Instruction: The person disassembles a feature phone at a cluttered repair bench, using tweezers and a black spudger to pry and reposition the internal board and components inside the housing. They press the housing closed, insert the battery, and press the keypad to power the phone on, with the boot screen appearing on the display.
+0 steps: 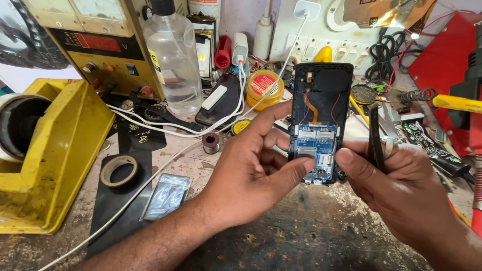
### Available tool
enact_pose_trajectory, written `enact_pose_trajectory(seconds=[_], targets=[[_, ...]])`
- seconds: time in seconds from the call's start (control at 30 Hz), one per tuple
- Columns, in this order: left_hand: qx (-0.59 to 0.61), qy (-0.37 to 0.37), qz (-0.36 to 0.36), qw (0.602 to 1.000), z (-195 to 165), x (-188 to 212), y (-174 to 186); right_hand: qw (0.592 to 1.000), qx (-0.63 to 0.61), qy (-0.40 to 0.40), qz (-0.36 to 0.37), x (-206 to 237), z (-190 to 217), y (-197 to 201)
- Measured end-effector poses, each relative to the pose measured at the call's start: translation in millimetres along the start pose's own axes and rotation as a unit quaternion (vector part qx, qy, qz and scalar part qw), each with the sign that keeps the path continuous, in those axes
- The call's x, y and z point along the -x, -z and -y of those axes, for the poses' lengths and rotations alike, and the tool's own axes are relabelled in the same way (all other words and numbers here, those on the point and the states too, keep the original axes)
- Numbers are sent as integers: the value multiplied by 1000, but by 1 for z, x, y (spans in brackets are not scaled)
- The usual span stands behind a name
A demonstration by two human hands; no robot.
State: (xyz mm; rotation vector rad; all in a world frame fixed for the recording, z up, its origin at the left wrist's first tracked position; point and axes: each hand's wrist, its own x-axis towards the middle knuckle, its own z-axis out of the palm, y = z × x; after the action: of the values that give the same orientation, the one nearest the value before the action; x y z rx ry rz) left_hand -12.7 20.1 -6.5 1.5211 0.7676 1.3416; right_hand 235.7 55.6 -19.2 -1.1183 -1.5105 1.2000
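An opened mobile phone (320, 118) with its back off is held upright at centre, showing a blue circuit board, card slots and thin red and orange wires. My left hand (251, 173) grips its left edge, thumb pressed on the lower board and forefinger along the side. My right hand (401, 188) steadies the phone's right edge with the thumb and also holds dark tweezers (375, 135), which point up between its fingers.
A yellow tape dispenser (47, 150) stands at left, a bench power supply (95, 45) and clear liquid bottle (173, 57) behind. A tape roll (119, 170), a foil pouch (167, 195), white cables (165, 125), a solder paste tin (263, 86) and a red tool case (442, 65) crowd the worn bench.
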Motion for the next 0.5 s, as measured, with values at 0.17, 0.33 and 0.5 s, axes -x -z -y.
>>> enact_pose_trajectory(seconds=[0.17,0.33,0.5], targets=[[18,-3,6,1000,-1,0,0,999,32,11,-1,3,5,-2],[-36,-31,-3,999,-3,4,-3,976,204,47,-54,4,11,-8],[-55,-38,6,998,-5,4,-3,978,196,64,-29,3,13,-7]])
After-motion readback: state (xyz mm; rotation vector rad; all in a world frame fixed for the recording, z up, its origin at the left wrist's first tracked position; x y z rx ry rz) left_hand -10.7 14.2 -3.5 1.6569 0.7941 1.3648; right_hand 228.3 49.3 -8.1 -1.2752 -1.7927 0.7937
